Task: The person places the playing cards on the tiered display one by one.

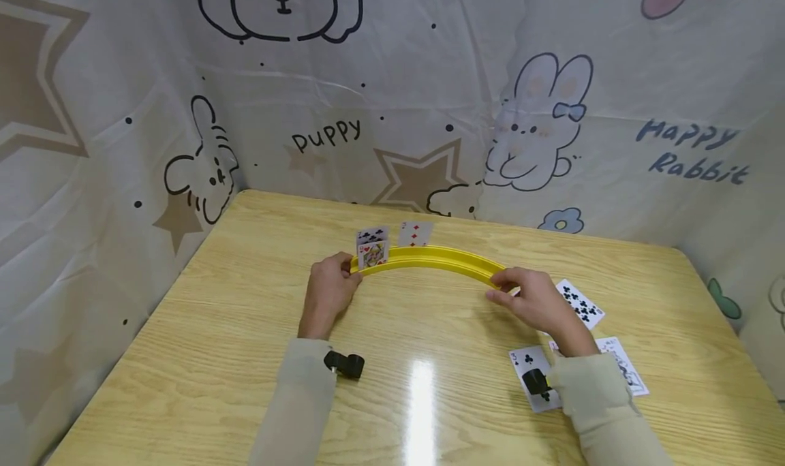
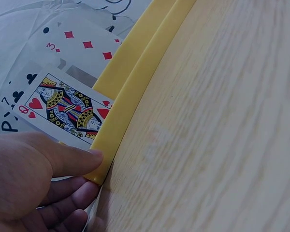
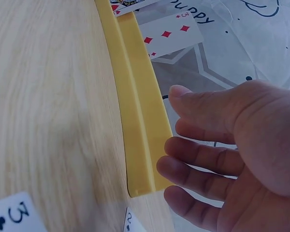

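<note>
A curved yellow card holder [image 1: 429, 256] stands on the wooden table. My left hand [image 1: 331, 285] pinches its left end, thumb on the front face and fingers behind. Close to that end, a queen of hearts [image 2: 63, 106] stands in the holder, partly covering a seven of clubs [image 1: 373, 234] behind it. A three of diamonds [image 1: 415, 234] stands farther along, towards the middle. At the holder's right end is my right hand [image 1: 530, 299], holding no card. Its fingertips [image 3: 171, 166] lie along the holder's back edge, loosely bent, with the thumb apart from it.
Face-up cards lie on the table [image 1: 245, 261] by my right forearm: a three of clubs [image 1: 529, 360], a many-pipped clubs card [image 1: 579, 304] and a face card [image 1: 622, 364], partly hidden by the sleeve. A printed cloth [image 1: 392, 78] hangs behind the table and on its sides.
</note>
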Demonstrator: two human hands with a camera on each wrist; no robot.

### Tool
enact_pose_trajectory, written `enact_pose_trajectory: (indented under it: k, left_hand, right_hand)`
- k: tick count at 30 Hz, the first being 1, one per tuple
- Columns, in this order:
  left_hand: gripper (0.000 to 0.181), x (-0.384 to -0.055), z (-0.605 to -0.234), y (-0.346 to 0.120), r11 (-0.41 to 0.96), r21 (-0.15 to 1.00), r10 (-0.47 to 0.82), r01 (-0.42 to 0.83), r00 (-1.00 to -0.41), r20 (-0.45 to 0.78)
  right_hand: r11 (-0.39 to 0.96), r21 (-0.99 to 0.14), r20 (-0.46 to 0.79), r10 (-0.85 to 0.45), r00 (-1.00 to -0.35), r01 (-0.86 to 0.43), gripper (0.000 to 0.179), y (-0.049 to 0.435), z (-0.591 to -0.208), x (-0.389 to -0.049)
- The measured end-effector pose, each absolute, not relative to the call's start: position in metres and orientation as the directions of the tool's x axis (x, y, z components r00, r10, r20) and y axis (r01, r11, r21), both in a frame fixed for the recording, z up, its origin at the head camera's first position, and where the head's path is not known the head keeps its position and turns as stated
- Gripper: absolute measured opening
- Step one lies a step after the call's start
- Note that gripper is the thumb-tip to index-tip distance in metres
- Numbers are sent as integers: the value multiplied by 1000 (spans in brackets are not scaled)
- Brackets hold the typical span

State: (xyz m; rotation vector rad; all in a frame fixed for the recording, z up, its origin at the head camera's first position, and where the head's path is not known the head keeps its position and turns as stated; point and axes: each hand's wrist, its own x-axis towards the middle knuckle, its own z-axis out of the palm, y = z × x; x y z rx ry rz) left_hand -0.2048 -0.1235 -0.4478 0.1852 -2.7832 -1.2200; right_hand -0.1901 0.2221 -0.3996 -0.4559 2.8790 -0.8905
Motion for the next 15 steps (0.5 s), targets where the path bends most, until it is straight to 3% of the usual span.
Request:
enact_pose_trajectory:
  k: [15]
  left_hand:
    - [36,-204,-445,-122,678,731,-147,-79,-989,30]
  right_hand:
    - [796,-548,-14,-317,-948,-257,35,234,-400,-168]
